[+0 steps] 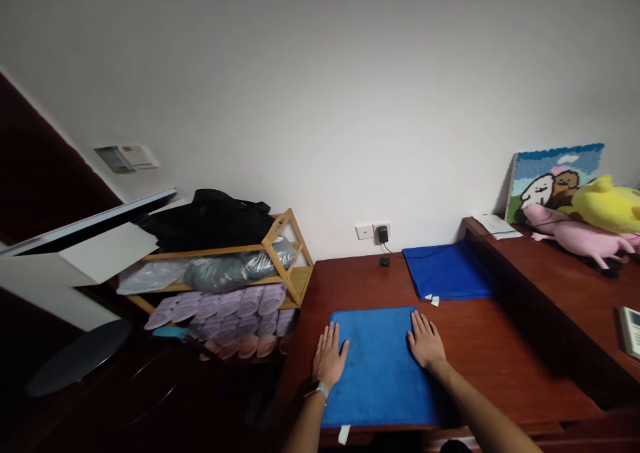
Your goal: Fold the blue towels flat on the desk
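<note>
A light blue cloth (377,366) lies flat on the reddish-brown table (505,353), squared up with a white tag at its near left corner. My left hand (330,358) rests palm down on the cloth's left edge, fingers stretched out and pointing away from me. On the opposite side, my right hand (425,340) presses flat on the upper right edge, its fingers extended. Behind them, near the wall, a darker blue folded cloth (447,273) lies with small white tags at its front left corner.
At left stands a wooden rack (300,276) with a black bag (220,216) on top and several purple slippers (230,304) below. A plugged-in black adapter (383,234) is on the wall. On the raised desk at right are a pink plush toy (570,233), a yellow plush (610,203) and a calculator-like device (631,332).
</note>
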Motion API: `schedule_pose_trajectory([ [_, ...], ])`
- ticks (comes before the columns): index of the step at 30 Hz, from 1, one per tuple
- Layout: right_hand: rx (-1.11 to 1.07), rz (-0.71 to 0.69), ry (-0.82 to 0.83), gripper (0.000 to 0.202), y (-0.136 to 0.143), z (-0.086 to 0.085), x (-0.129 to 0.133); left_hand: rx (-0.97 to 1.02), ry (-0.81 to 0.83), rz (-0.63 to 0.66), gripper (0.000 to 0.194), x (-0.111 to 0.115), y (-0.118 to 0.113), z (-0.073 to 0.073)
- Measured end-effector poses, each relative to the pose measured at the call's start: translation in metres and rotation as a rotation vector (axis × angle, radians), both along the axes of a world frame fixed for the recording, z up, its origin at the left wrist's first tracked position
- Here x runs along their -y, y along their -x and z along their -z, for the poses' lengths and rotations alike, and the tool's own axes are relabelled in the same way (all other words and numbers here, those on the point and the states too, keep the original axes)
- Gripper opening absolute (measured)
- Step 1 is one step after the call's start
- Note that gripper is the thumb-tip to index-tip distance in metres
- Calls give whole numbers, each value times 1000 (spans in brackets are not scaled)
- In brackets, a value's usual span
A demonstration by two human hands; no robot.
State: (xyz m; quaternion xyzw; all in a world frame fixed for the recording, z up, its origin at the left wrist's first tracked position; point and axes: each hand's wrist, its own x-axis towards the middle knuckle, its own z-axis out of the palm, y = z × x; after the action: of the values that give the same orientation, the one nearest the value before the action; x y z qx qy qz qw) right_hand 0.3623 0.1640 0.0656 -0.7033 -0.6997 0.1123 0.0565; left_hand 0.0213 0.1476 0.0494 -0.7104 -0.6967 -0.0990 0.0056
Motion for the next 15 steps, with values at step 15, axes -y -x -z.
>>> schedule_pose_trajectory([
  [15,-49,-19,-42,71,3,3,-15,-57,-64,1,66,-4,-6,-1],
])
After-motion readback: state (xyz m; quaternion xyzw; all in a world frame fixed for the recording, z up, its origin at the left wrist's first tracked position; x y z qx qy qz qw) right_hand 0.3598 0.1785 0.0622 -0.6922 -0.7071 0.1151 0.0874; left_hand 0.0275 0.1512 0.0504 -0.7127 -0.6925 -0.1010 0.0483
